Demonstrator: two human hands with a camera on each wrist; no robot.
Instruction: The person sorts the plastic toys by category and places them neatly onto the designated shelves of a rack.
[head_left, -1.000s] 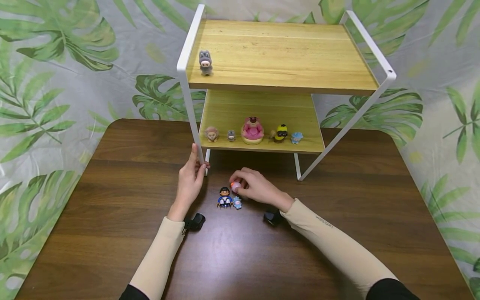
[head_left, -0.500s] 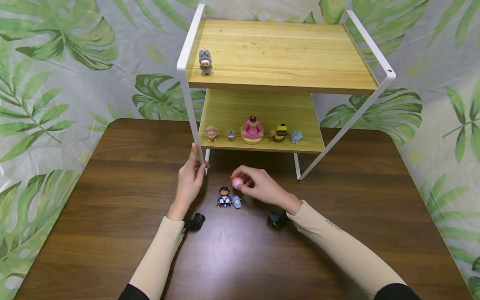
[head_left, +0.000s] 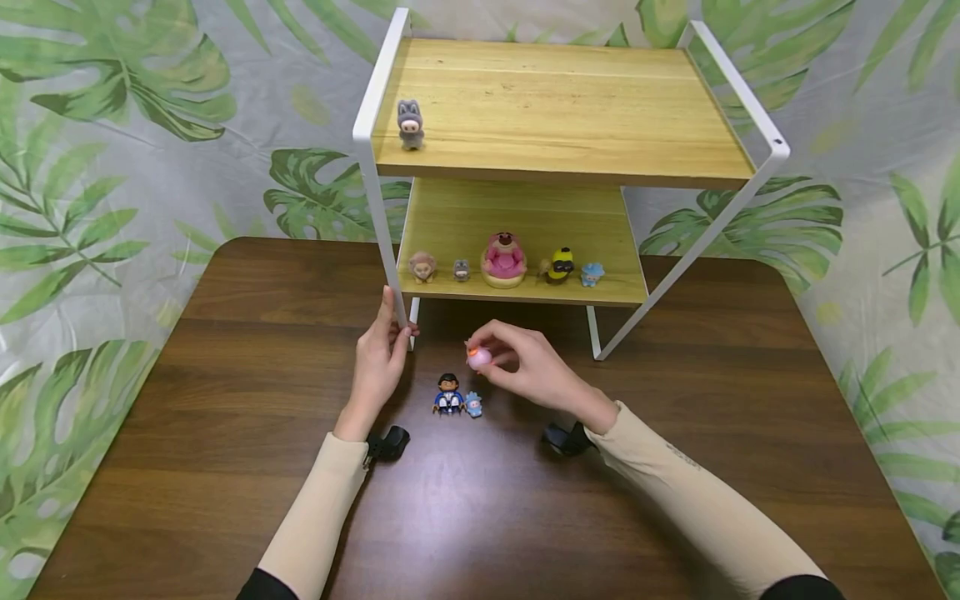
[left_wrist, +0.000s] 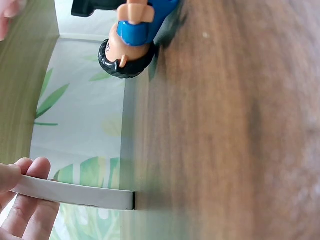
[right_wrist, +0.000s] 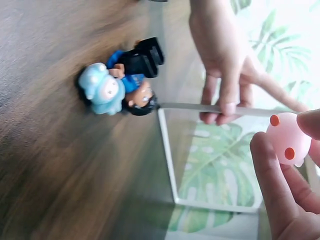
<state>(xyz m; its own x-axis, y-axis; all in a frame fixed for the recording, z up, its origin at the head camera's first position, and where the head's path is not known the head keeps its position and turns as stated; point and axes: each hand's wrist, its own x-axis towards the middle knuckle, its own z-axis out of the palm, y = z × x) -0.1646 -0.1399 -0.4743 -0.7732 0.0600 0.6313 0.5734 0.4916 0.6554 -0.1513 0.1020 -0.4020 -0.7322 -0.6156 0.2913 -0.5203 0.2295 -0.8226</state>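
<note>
The brown, wood-grained surface point(head_left: 637, 500) carries a white-framed rack point(head_left: 379, 212) and, before it, a black-haired figure point(head_left: 448, 395) just beside a light-blue figurine point(head_left: 473, 405). A grey figurine point(head_left: 410, 125) stands on the upper shelf point(head_left: 570, 108); along the lower shelf's point(head_left: 525, 204) front sit a tan figurine point(head_left: 422, 267), small grey toy point(head_left: 461, 270), pink bear point(head_left: 503, 260), yellow goggled figure point(head_left: 558, 265) and blue-hatted toy point(head_left: 592, 275).

My right fingers point(right_wrist: 272, 175) hide bit of pink toy point(right_wrist: 286, 136). Writing point(head_left: 682, 456) on my sleeve point(head_left: 708, 500) too small to read. Left wrist view cuts off toy man point(left_wrist: 134, 34).
</note>
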